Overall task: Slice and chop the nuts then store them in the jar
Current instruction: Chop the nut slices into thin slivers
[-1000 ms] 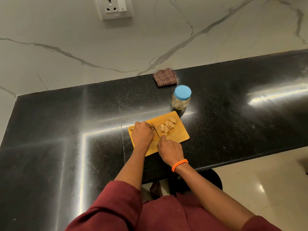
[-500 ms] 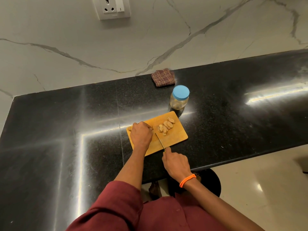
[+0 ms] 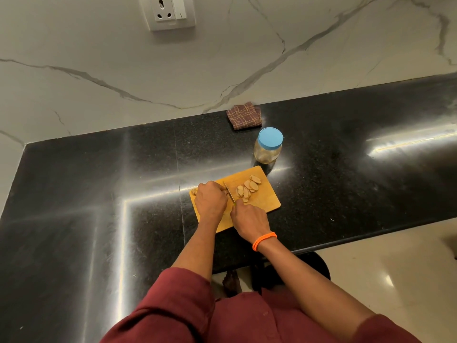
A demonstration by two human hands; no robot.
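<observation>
Shiny black counter [image 3: 99, 194] under a white marble wall [image 3: 99, 70] with grey lines. White plug socket [image 3: 170, 12] high up on that wall. Small brown checked cloth [image 3: 243, 115] folded at the back of the counter, touching the wall edge. Glass jar [image 3: 267, 151] with a blue lid [image 3: 270, 137] on top, standing just behind the far right corner of the yellow cutting board [image 3: 267, 204]. Lid on the jar.

Pale nuts [image 3: 248, 189] lying in a little row of flat slices on the right part of the board. A few more bits [image 3: 194, 191] peeking out at the board's left edge, beside the left hand.

Left hand [image 3: 210, 199] curled, knuckles up, pressing down on the board over something hidden under the fingers. Cannot tell what sits under it, likely a nut.

Right hand [image 3: 249, 220] wrapped tight round the handle of a knife [image 3: 229, 193]. Thin blade pointing away, lying between the left hand and the sliced nuts, close against the left fingers. Orange band [image 3: 264, 240] on the right wrist.

Dark red sleeves [image 3: 178, 298] and shirt at the bottom. Pale shiny floor [image 3: 395, 263] to the right, below the counter edge.
</observation>
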